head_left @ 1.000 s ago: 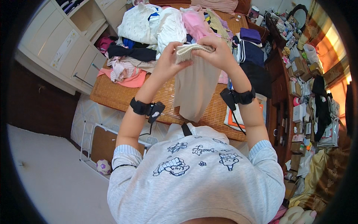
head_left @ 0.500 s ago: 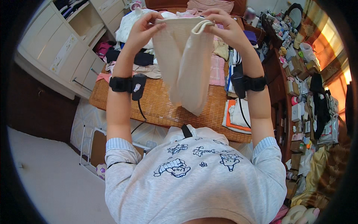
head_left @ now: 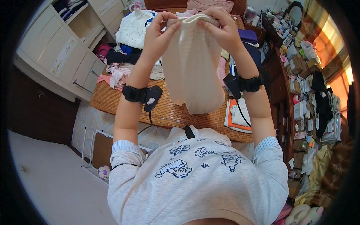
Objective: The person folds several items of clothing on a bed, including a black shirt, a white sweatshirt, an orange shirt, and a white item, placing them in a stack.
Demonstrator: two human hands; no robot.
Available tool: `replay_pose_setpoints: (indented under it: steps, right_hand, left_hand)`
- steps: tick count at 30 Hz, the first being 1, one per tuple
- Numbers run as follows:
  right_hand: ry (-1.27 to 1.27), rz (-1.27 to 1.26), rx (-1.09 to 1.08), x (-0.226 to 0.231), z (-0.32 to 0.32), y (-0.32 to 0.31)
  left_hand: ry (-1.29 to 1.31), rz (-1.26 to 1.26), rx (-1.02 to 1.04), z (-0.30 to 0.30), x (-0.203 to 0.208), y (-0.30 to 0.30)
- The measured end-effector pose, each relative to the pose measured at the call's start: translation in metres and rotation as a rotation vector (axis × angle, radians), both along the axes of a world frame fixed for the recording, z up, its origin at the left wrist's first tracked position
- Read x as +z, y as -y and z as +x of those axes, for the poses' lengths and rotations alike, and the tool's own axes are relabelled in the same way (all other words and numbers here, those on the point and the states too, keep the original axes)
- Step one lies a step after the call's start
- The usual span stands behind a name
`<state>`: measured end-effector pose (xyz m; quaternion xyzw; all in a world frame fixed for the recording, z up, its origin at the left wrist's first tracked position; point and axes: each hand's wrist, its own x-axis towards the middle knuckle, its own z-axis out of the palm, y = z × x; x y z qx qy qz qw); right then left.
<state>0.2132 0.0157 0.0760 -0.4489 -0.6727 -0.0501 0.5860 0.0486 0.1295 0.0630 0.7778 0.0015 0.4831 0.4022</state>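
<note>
Cream ribbed trousers point(head_left: 195, 71) hang in the air in front of me, waistband up and legs down over the bed mat. My left hand point(head_left: 160, 33) is closed on the left end of the waistband, thumb and fingers pinching the cloth. The right end is pinched by my right hand point(head_left: 222, 28). Between the two hands the waistband dips and bunches into a fold. The lower ends of the legs hang free above the mat.
A brown woven mat point(head_left: 168, 114) covers the bed. White clothing point(head_left: 135, 30) and dark clothing point(head_left: 122, 57) lie at its far left. Folded orange and white clothes point(head_left: 240, 116) sit at the right edge. Open cabinet shelves point(head_left: 88, 32) stand left; a cluttered desk point(head_left: 281, 78) stands right.
My hands have come closer together, the left moving right, so the waistband is no longer stretched and now sags in the middle. The trouser legs have swung slightly to the right.
</note>
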Motion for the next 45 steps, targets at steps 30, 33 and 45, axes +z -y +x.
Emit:
replay_pose_setpoints:
  steps: [30,33,45]
  right_hand:
    - [0.185,-0.224,-0.096,-0.034,0.027,0.005]
    - [0.132,-0.113,-0.025,-0.006,0.028,0.001]
    - [-0.131,0.121,0.002,0.118,0.01,0.039]
  left_hand:
    - [-0.1,0.029,-0.17,-0.021,-0.001,0.003]
    - [-0.071,0.01,-0.137,-0.01,0.015,-0.012]
    - [0.05,-0.254,-0.248,0.037,0.077,-0.017]
